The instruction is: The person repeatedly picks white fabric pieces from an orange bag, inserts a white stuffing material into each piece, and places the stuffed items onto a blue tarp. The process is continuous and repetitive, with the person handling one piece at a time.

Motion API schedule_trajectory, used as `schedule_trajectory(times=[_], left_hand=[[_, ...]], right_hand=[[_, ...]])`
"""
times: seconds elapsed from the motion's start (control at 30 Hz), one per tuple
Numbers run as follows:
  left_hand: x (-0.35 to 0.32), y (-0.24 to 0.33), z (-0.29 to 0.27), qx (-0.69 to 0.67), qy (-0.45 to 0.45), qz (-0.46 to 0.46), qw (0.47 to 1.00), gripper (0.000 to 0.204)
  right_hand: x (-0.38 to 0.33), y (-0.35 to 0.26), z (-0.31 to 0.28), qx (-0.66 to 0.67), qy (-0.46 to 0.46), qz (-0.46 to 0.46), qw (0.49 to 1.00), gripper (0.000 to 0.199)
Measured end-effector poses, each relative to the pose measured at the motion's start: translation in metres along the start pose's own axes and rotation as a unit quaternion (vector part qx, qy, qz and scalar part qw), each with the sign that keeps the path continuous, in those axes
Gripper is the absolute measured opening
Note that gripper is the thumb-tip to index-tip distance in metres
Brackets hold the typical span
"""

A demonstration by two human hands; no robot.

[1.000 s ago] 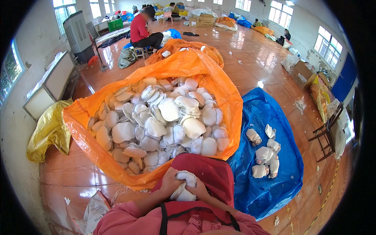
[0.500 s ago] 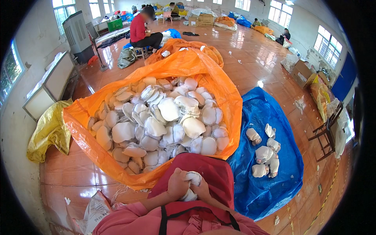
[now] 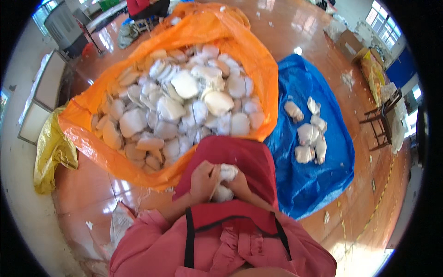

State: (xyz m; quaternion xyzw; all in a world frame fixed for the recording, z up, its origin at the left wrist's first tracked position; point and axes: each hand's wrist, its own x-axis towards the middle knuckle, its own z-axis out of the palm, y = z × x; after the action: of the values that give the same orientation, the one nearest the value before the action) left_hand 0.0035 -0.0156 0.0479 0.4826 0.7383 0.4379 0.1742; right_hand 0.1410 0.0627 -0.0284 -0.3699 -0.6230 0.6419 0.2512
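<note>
Over my lap, on the dark red apron (image 3: 254,159), my left hand (image 3: 204,181) and my right hand (image 3: 240,185) close round a white padded fabric piece (image 3: 228,172). It looks folded or bunched between them, and the fingers hide much of it. Just beyond my knees lies a wide orange sack (image 3: 270,78), its mouth spread round a heap of white oval padded fabric pieces (image 3: 170,108). To the right, several rolled white fabric bundles (image 3: 308,133) rest in a loose group on a blue plastic sheet (image 3: 295,184).
A yellow sack (image 3: 48,152) slumps against a white cabinet (image 3: 39,99) at left. Far left stands a grey air cooler (image 3: 69,25); another person (image 3: 147,8) sits beyond the orange sack. A wooden chair (image 3: 382,120) and a cardboard box (image 3: 349,45) are at right.
The view has tilted down, so the scene sits higher in the picture. Both hands still grip the padded piece, with its upper end now showing rounded between them.
</note>
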Motion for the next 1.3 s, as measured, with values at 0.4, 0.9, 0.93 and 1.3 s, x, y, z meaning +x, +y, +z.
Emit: schedule_trajectory(times=[0.4, 0.9, 0.93, 1.3], left_hand=[[0.041, -0.028, -0.039, -0.126, -0.165, -0.146, 0.967, 0.022], [0.052, -0.032, -0.046, 0.055, -0.205, -0.083, 0.974, 0.028], [0.046, -0.036, -0.040, 0.083, -0.174, -0.044, 0.980, 0.027], [0.007, -0.056, -0.015, 0.122, -0.034, 0.118, 0.985, 0.027]], right_hand=[[0.038, -0.033, 0.003, -0.223, -0.048, -0.067, 0.971, 0.035], [0.050, -0.019, 0.022, -0.289, -0.075, -0.183, 0.937, 0.026], [0.049, -0.020, 0.022, -0.290, -0.071, -0.183, 0.937, 0.027], [0.041, -0.031, -0.003, -0.187, -0.172, -0.193, 0.948, 0.042]])
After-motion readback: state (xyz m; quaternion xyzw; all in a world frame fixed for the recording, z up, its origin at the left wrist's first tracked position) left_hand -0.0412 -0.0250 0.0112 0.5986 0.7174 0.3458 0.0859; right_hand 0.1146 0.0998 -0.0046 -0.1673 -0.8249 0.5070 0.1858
